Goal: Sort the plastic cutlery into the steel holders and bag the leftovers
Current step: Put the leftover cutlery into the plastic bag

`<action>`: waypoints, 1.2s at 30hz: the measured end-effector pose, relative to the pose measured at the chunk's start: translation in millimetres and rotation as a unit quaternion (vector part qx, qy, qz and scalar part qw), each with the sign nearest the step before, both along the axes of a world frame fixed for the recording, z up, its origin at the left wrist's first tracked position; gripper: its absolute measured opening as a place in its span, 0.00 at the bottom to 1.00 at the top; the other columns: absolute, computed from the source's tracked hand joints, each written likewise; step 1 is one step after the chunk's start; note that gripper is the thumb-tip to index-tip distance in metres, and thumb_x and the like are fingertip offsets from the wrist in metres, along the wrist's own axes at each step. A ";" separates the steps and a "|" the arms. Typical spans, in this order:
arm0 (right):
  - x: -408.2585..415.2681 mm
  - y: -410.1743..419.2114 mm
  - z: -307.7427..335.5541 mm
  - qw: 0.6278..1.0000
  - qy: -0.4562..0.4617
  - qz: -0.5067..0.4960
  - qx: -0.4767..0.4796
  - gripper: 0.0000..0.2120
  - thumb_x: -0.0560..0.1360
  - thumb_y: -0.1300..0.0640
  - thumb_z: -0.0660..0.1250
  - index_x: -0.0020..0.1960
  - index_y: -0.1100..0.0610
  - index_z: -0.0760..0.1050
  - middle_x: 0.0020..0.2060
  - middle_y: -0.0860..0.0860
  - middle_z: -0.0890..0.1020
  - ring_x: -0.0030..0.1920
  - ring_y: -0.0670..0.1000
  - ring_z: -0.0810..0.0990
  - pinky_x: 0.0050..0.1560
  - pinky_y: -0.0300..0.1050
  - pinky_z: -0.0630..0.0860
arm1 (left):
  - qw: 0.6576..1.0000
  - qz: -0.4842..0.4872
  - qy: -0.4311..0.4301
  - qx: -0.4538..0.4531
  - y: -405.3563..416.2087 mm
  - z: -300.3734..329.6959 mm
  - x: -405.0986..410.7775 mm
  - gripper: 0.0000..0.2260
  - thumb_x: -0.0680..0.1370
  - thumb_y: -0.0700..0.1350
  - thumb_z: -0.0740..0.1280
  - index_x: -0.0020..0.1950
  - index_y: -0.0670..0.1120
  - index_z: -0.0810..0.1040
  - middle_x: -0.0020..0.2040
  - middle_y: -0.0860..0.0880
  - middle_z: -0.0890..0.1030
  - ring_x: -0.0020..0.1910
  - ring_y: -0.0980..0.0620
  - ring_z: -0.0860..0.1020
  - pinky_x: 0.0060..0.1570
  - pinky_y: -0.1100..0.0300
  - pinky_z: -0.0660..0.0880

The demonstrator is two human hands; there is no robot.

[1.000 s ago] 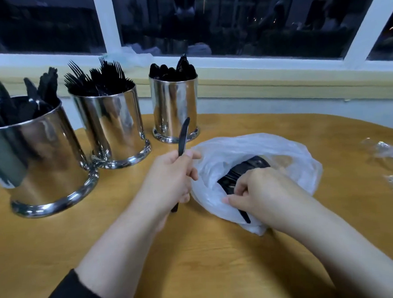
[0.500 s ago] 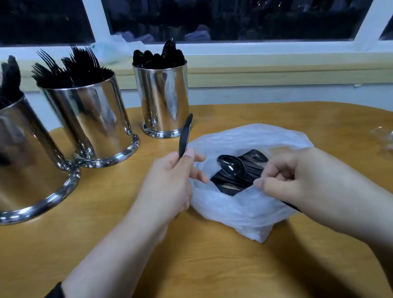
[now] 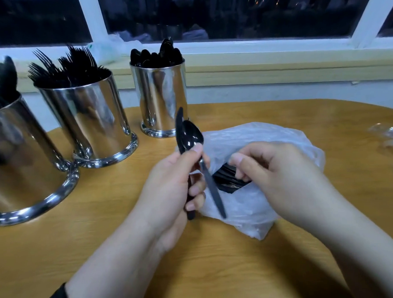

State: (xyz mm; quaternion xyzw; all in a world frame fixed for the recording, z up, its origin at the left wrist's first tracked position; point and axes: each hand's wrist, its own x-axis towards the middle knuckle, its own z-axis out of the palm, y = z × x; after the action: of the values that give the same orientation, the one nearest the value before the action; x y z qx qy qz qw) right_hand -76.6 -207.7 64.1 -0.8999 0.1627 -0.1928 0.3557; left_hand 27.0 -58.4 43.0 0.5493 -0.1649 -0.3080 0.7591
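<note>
My left hand (image 3: pixel 170 183) grips a black plastic knife (image 3: pixel 179 124) and a black spoon (image 3: pixel 191 135) upright together, thumb pressed on the spoon's neck. My right hand (image 3: pixel 277 176) hovers over the mouth of a white plastic bag (image 3: pixel 256 204) with fingers curled and nothing held. More black cutlery (image 3: pixel 226 179) lies inside the bag. Three steel holders stand at the left: one with knives (image 3: pixel 22 161), one with forks (image 3: pixel 86 117), one with spoons (image 3: pixel 161 94).
The wooden table (image 3: pixel 219 271) is round-edged. Clear plastic wrappers (image 3: pixel 391 135) lie at the right edge. A window sill and a crumpled bag (image 3: pixel 112 49) are behind the holders.
My right hand drew a spoon out of the bag and passed it to my left hand, which now holds it beside the knife. The right hand has let go.
</note>
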 end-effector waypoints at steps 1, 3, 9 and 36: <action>1.1 -5.5 -0.2 0.998 0.021 -0.025 -0.044 0.09 0.80 0.48 0.65 0.44 0.49 0.81 0.36 0.41 0.83 0.40 0.40 0.78 0.38 0.35 0.71 | 1.000 0.015 -0.002 0.001 1.1 0.3 2.8 0.12 0.84 0.50 0.64 0.42 0.47 0.76 0.37 0.49 0.75 0.27 0.55 0.64 0.22 0.63 0.56; 4.4 -13.6 -1.3 0.985 0.111 -0.047 -0.122 0.06 0.80 0.48 0.67 0.53 0.45 0.82 0.46 0.42 0.84 0.53 0.44 0.79 0.50 0.38 0.72 | 0.999 0.036 -0.025 0.021 4.0 -0.5 6.8 0.13 0.85 0.52 0.61 0.44 0.48 0.72 0.38 0.48 0.78 0.28 0.53 0.69 0.24 0.61 0.61; 13.7 -11.0 -18.3 0.937 0.274 -0.037 -0.216 0.18 0.73 0.39 0.70 0.58 0.47 0.76 0.54 0.42 0.78 0.62 0.53 0.74 0.60 0.48 0.71 | 0.991 0.041 -0.084 0.096 5.4 -4.9 3.7 0.14 0.86 0.54 0.58 0.48 0.46 0.71 0.39 0.47 0.85 0.32 0.50 0.75 0.26 0.61 0.65; 10.1 -12.2 -16.8 0.956 0.204 -0.060 -0.200 0.03 0.79 0.52 0.65 0.51 0.44 0.73 0.43 0.45 0.82 0.49 0.52 0.80 0.45 0.45 0.69 | 0.968 0.057 -0.164 0.179 1.8 -5.6 1.3 0.17 0.85 0.57 0.58 0.46 0.46 0.76 0.50 0.45 0.86 0.28 0.56 0.77 0.34 0.54 0.63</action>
State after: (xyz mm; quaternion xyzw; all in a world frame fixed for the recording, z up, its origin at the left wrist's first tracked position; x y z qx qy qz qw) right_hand -66.5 -219.9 47.3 -0.9614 0.2436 -0.0549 0.1152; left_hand 28.2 -56.6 37.4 0.7279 -0.1974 -0.1944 0.6271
